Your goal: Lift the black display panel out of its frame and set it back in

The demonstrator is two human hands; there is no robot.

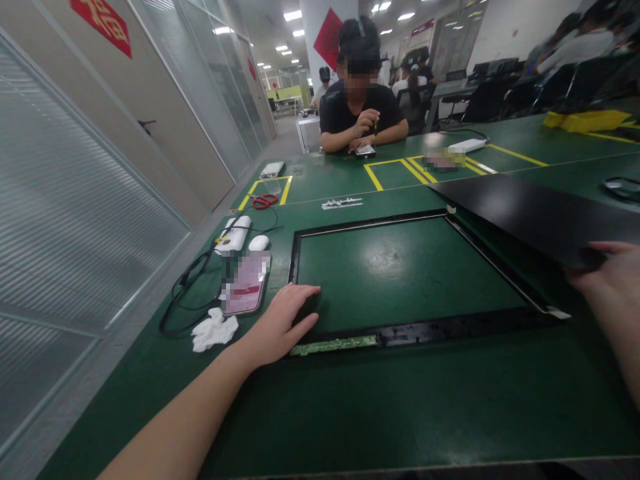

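lying open on the frame (450, 329) corner, left fingers (305, 291); right fingers (607, 247) gripping black panel (540, 213)

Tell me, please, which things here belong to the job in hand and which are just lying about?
In hand: black frame, under the left hand; black panel, in the right hand; green circuit strip.
Lying about: phone, crumpled tissue, white mouse, black cable, red scissors.

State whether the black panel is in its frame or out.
Out: the right hand holds the black panel beside the frame, and green table shows through it.
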